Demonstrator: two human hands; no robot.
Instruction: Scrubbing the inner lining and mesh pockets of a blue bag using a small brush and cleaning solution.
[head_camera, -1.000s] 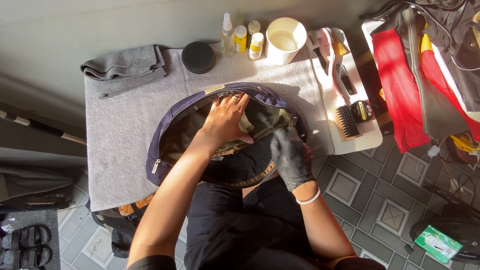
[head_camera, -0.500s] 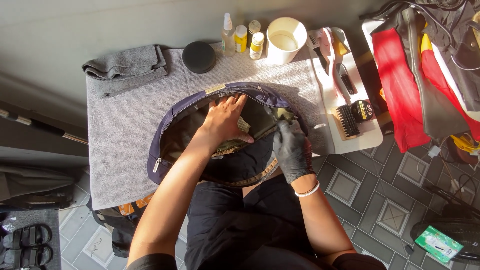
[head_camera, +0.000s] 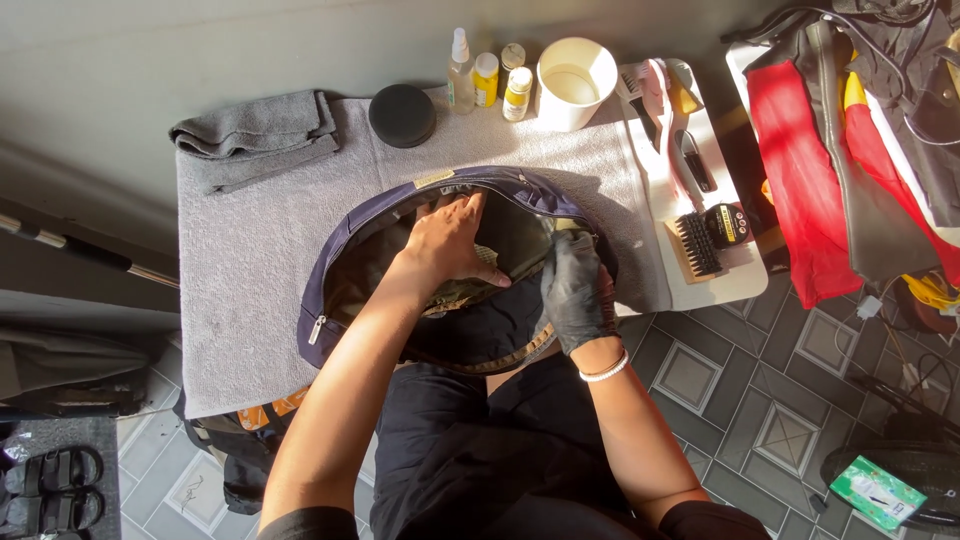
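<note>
Grey towel (head_camera: 250, 270): bag (head_camera: 340, 260) central; cup (head_camera: 575, 82), bottles (head_camera: 487, 78) behind.

Small white table (head_camera: 735, 285) under grey towel (head_camera: 250, 270), grey wall at 12 o'clock, patterned grey floor tiles (head_camera: 770, 400) at 4 o'clock, hard sunlight

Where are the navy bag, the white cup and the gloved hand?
navy bag (head_camera: 345, 250), head view, its left outer wall.
white cup (head_camera: 560, 112), head view, its front wall.
right hand (head_camera: 577, 290), head view, back of the black glove.
</note>
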